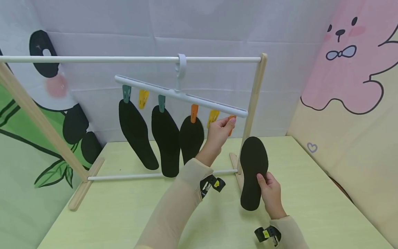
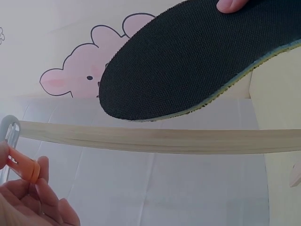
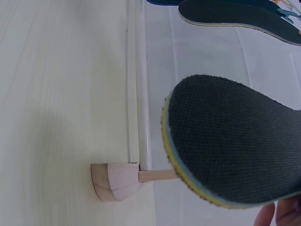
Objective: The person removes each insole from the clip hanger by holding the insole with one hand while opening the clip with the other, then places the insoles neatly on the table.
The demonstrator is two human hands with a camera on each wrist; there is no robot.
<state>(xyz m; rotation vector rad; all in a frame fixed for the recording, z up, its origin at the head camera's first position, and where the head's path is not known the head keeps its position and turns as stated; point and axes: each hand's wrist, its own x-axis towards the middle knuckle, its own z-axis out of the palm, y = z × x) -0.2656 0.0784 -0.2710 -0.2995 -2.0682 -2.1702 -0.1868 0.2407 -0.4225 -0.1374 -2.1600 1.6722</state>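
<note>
At the hanger's (image 1: pixel 174 92) lower end, the left hand (image 1: pixel 217 134) pinches an orange clip (image 1: pixel 230 132) (whether squeezed apart, hard to tell); below that end, the right hand (image 1: pixel 271 192) grips a black insole (image 1: pixel 253 160) by its edge

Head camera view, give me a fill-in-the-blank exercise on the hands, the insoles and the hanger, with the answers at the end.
1. The left hand pinches the ____ clip near the lower end of the hanger.
2. The insole in the right hand is ____ in colour.
3. Exactly ____ hanging insoles are clipped to the hanger.
4. In the head view, the hanger's left end sits ____ than its right end.

Missing words: orange; black; three; higher.
</note>
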